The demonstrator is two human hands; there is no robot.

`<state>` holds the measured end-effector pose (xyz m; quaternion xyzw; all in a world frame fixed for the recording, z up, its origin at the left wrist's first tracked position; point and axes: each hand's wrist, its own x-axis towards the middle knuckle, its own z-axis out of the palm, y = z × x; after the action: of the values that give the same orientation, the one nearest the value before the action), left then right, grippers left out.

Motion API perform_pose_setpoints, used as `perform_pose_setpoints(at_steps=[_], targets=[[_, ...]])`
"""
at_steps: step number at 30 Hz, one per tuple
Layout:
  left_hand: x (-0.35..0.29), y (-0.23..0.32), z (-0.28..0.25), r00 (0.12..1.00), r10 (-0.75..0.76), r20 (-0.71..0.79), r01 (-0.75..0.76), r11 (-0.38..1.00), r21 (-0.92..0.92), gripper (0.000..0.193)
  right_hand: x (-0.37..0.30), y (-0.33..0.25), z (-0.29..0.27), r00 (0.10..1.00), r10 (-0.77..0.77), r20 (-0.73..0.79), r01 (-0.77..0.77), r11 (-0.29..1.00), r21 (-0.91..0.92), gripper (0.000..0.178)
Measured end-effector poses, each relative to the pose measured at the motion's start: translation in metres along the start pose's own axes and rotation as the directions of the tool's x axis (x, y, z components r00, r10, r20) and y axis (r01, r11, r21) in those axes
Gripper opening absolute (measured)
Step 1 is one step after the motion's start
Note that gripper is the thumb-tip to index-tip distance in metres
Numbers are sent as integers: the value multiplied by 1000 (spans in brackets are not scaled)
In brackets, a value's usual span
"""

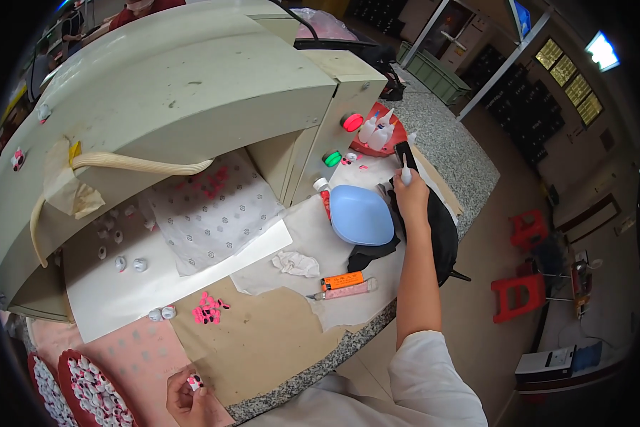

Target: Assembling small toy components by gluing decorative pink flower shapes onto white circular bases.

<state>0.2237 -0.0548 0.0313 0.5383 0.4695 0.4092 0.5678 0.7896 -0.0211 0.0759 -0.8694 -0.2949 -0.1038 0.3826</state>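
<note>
My left hand [183,400], low at the front left, pinches a small white figure [194,382] with pink and black parts between thumb and fingers. My right hand [412,196] reaches to the far right of the bench, closed around a small white squeeze bottle [406,175], most of it hidden by the fingers. A black flat object [404,155] lies just beyond that hand. A red bowl [359,148] of white nozzle bottles stands close by. To the left of my right forearm is a blue plastic bowl [362,215]. Small pink pieces [207,308] lie in a heap between my hands.
A large grey-green machine [213,78] with red [352,122] and green [332,158] buttons covers the back left. Red trays [62,359] of white figures stand at lower left. An orange tube [342,281], crumpled tissue [296,264] and black bag [441,238] lie on the right.
</note>
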Motion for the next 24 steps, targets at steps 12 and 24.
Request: perform_pose_setpoints(at_steps=[12, 24], targets=[[22, -18, -11, 997, 68, 22, -66, 995, -74, 33, 31, -14, 29, 880, -88, 467, 279, 891, -358, 27], [1, -33, -69, 998, -64, -13, 62, 994, -86, 38, -63, -58, 30, 913, 93, 398, -323, 759, 565, 30]])
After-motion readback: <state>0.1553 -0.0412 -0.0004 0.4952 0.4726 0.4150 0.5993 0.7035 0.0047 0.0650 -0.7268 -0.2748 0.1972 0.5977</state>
